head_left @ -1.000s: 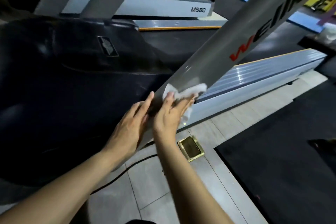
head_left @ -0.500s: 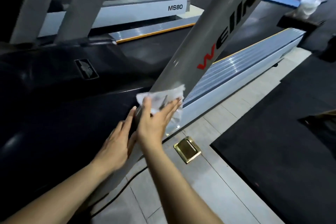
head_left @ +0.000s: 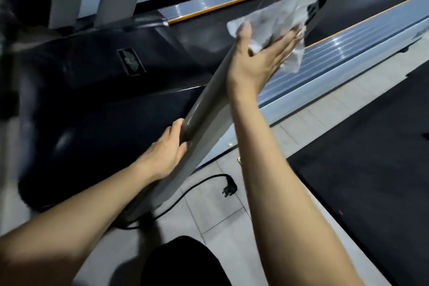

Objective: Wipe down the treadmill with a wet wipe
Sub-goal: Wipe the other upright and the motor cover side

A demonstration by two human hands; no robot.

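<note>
**A:** Where are the two hands?

**B:** The right hand (head_left: 257,58) lies flat, fingers straight, pressing a crumpled white wet wipe (head_left: 276,18) against the slanted grey metal upright post of the treadmill (head_left: 209,109). The wipe sits high on the post, near the top edge of the view, just below dark lettering too cropped to read. A loose end of it hangs past the fingertips on the right side.

**A:** And the other hand?

**B:** The left hand (head_left: 166,148) is lower on the same post, its fingers curled around the post's rounded left edge, holding it.

**A:** What surrounds the post?

**B:** To its left is the treadmill's glossy black motor cover (head_left: 92,109), bearing a small badge that is blurred. To its right runs a ribbed silver side rail (head_left: 336,53) with an orange stripe. Below, a black power cable with an unplugged plug (head_left: 228,187) lies on the pale grey tiled floor (head_left: 216,211), beside a black rubber mat (head_left: 362,169).
</note>
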